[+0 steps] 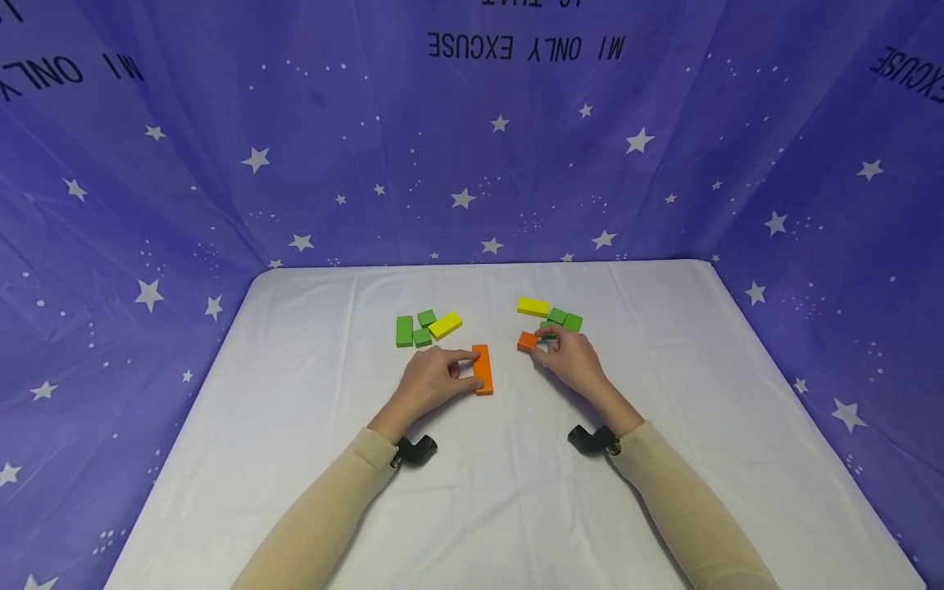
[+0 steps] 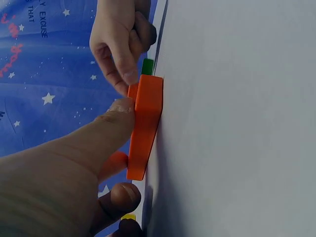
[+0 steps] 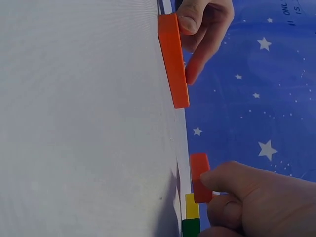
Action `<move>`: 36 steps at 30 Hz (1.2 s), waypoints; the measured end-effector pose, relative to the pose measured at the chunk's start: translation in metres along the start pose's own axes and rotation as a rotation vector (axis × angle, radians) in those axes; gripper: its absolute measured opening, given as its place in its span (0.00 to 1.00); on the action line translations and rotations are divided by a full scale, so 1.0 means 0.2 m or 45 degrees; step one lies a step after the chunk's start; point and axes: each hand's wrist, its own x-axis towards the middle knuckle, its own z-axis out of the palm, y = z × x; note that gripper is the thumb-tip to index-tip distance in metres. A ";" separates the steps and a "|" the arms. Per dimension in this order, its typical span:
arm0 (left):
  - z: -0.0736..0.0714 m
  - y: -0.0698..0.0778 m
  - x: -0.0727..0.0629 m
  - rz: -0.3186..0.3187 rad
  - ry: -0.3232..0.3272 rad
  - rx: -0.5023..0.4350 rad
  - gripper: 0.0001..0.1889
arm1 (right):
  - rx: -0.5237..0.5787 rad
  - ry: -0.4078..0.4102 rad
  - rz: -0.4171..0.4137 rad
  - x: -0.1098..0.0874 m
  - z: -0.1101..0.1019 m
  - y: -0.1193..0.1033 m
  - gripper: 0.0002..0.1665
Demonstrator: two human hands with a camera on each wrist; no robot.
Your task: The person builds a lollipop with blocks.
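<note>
The left hand [image 1: 431, 378] pinches the long orange block [image 1: 483, 370] on the bench [image 1: 501, 508]; to its right, the right hand [image 1: 575, 358] pinches the small orange block [image 1: 526, 342]. Both seem light, stiff, best held by opposite sides.

Forearms and wrists, head view. My left sleeve [image 1: 317, 520], at seven o'clock, was pale beige, plain and long, tapering to a close cuff [image 1: 374, 449] at the wrist. My right sleeve [image 1: 689, 508], between four and five o'clock, matched it in colour and cut. At three o'clock of the left cuff sat a black wrist fitting [image 1: 418, 451], smooth and bent like a pipe elbow, with a small metallic-looking detail where it met the fabric. Its black counterpart [image 1: 589, 440], similarly curved, sat at nine o'clock of the right cuff. Beyond the cuffs, my left hand [image 1: 433, 378] and right hand [image 1: 574, 358] were bare.
</note>
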 end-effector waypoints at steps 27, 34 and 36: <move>0.02 0.06 -0.03 0.081 -0.085 0.079 0.28 | 0.171 -0.121 -0.022 0.01 -0.01 -0.08 0.19; 0.02 0.07 -0.04 0.109 -0.075 0.070 0.28 | 0.210 -0.169 -0.057 0.04 0.00 -0.10 0.19; 0.03 0.07 -0.04 0.120 -0.073 0.069 0.28 | 0.212 -0.181 -0.061 0.05 0.01 -0.10 0.19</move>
